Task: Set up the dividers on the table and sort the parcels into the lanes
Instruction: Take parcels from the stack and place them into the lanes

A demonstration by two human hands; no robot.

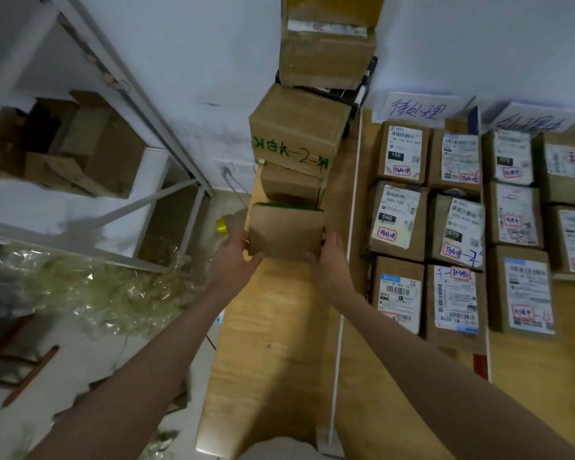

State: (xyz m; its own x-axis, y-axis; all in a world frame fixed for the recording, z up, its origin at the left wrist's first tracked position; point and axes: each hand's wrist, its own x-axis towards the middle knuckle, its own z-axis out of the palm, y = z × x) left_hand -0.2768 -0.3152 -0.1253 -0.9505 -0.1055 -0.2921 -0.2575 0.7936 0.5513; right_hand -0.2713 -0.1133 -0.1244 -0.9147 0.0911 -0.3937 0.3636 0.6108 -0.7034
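Plain brown cardboard parcel (286,234) with a green top edge; another brown box (296,134) bears green handwriting; pale yellowish wooden table (279,343); white divider (346,247).

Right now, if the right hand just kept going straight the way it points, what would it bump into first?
The right hand already touches the plain box it holds with the left hand. Straight ahead, it would probably meet next the stacked box behind; depth is unclear.

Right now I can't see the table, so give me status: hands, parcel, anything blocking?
Both hands, left and right, hold plain parcel by its sides. Leftmost lane. Parcel stack directly behind. White divider on its right.
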